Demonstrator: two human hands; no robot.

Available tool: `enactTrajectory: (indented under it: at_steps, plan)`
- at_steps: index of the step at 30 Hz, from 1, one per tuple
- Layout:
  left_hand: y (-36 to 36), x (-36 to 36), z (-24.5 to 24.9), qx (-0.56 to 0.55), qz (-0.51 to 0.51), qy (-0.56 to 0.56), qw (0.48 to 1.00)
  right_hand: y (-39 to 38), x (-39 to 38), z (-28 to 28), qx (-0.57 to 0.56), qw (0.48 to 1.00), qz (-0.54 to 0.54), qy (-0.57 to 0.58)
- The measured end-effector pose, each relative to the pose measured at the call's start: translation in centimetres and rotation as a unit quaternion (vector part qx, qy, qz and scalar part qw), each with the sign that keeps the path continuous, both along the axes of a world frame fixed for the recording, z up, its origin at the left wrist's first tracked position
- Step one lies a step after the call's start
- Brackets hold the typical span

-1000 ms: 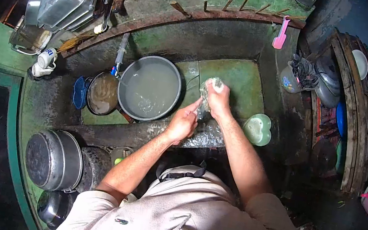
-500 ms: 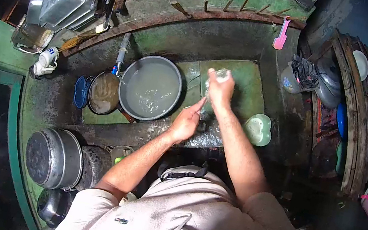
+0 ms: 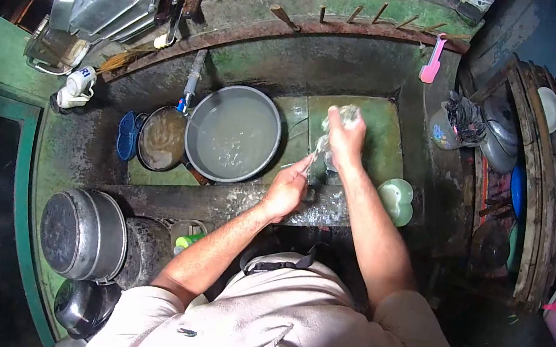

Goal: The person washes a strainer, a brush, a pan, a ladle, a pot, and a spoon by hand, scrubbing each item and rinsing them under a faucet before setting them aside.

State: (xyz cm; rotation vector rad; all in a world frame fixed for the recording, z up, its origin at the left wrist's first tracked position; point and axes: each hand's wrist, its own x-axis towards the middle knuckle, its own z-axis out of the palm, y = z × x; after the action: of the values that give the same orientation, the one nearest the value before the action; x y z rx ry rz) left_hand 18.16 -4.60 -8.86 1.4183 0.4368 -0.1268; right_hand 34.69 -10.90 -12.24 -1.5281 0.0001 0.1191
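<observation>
My right hand [image 3: 346, 141] is closed around a pale, soapy scrubber [image 3: 349, 115] over the green-tiled basin floor. Just to its left, my left hand [image 3: 286, 191] is closed with the fingers pointing up at the scrubber; a thin whitish thing at its fingertips is too small to make out. A large grey tub [image 3: 233, 134] of cloudy water stands left of both hands. To the right of my right forearm sits a light green bowl [image 3: 396, 200] with whitish liquid in it.
Left of the tub are a pan [image 3: 162, 139] of murky water and a blue basket [image 3: 127, 136]. A pipe [image 3: 192, 80] reaches down beside the tub. Stacked pots [image 3: 83, 236] stand lower left; a wooden rack [image 3: 527, 173] is at the right. A pink brush [image 3: 433, 59] hangs above.
The whole view has shifted slightly to the right. More of the pale scrubber shows above my right hand, and a whitish strand now shows between the two hands.
</observation>
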Motion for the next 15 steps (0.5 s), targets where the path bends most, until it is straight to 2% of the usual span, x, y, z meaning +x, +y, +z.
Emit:
enactTrajectory:
  at_steps: [2, 3, 4, 6, 7, 8, 10, 11, 12, 14, 15]
  plan:
    - [0.0, 0.6, 1.0, 0.001, 0.033, 0.048, 0.998, 0.5, -1.5, -2.3, -0.168, 0.976, 0.05, -0.131]
    - [0.3, 0.9, -0.3, 0.118, -0.014, -0.008, 0.993, -0.3, -2.4, 2.0, -0.187, 0.974, 0.113, -0.066]
    - [0.4, 0.8, -1.4, 0.142, -0.028, -0.03, 0.989, -0.3, -1.9, 1.1, -0.188, 0.973, 0.115, -0.064]
    - [0.5, 0.7, -1.5, 0.172, -0.043, -0.054, 0.983, 0.2, 1.0, -1.5, -0.156, 0.983, -0.06, -0.071]
    - [0.5, 0.7, -0.6, 0.178, -0.045, -0.057, 0.981, 0.0, 2.1, -2.0, -0.021, 0.996, -0.083, 0.008]
    - [0.6, 0.9, 0.7, 0.109, -0.031, 0.007, 0.994, -0.6, 1.5, -0.1, 0.145, 0.987, -0.065, 0.034]
    - [0.6, 1.4, 1.0, 0.037, -0.016, 0.068, 0.997, -1.4, -0.3, 2.1, 0.185, 0.979, -0.005, 0.087]
    - [0.5, 1.8, 0.1, 0.084, -0.036, 0.035, 0.995, -0.7, -1.7, 2.1, 0.073, 0.997, 0.02, 0.022]
    - [0.2, 2.0, -0.4, 0.131, -0.056, 0.003, 0.99, -0.2, -2.6, 2.3, -0.19, 0.959, -0.003, -0.208]
    - [-0.6, 1.0, -1.0, 0.093, -0.048, -0.011, 0.994, -0.4, -2.4, 5.1, -0.164, 0.984, 0.033, -0.062]
    - [-0.4, 0.9, -0.9, 0.094, -0.043, -0.012, 0.995, -0.4, -1.4, 4.1, -0.163, 0.984, 0.03, -0.064]
